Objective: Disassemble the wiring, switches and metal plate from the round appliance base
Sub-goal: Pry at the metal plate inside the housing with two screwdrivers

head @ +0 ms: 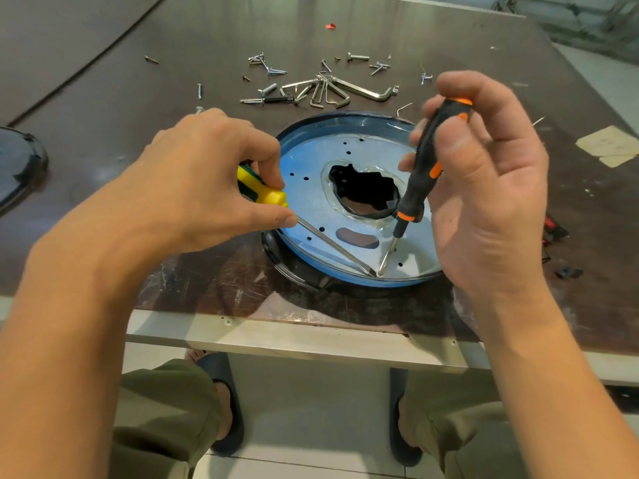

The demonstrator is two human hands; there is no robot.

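Note:
The round blue appliance base [307, 257] lies near the table's front edge, with a shiny metal plate [311, 202] set inside it. The plate has an irregular dark hole in its middle and several small holes. My left hand [207, 178] grips a yellow-handled screwdriver [266, 197]. My right hand [484, 174] grips a black and orange screwdriver [420, 167]. Both blade tips meet at the plate's near edge, close to the blue rim. No wiring or switches show in the base.
Loose screws and bolts [273, 70] and a set of hex keys [328, 89] lie behind the base. A dark round part [17, 167] sits at the far left. Small black and red bits [556, 233] and paper scraps [608, 143] lie at the right.

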